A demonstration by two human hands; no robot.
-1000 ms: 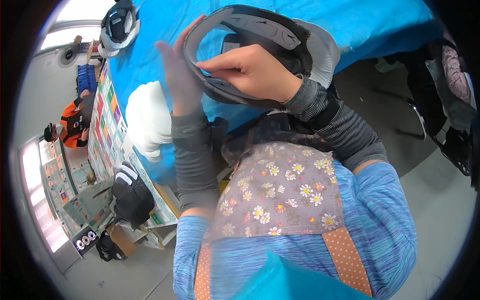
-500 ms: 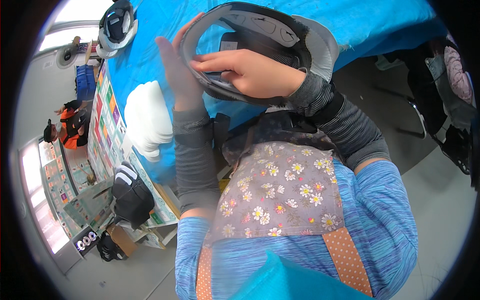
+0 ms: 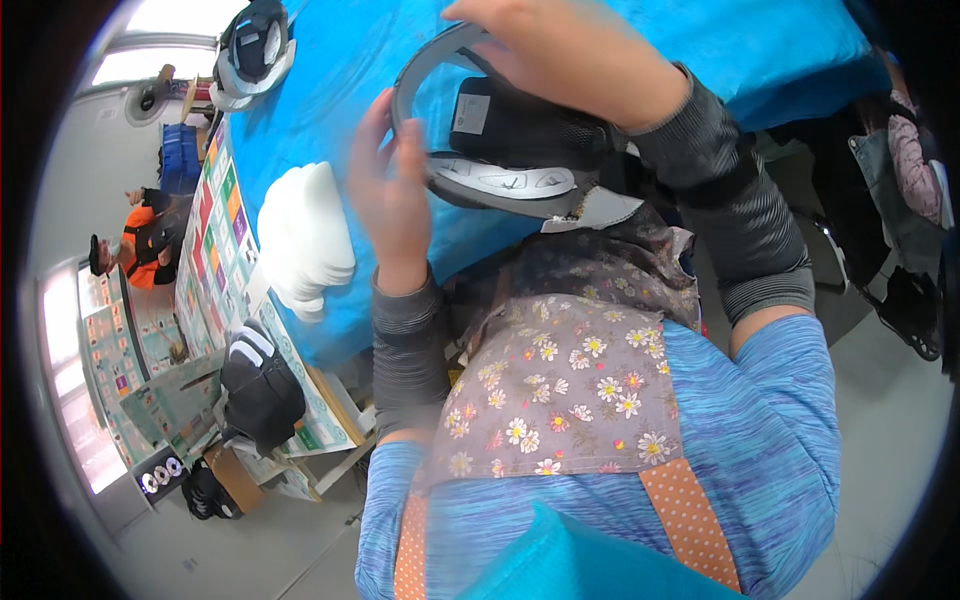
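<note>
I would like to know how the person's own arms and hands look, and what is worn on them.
The left hand and right hand wear no gloves. Close-fitting dark grey sleeve covers with fine lighter stripes are on both forearms; a darker band shows on the right one. Higher up are short shirt sleeves in streaked blue.
</note>
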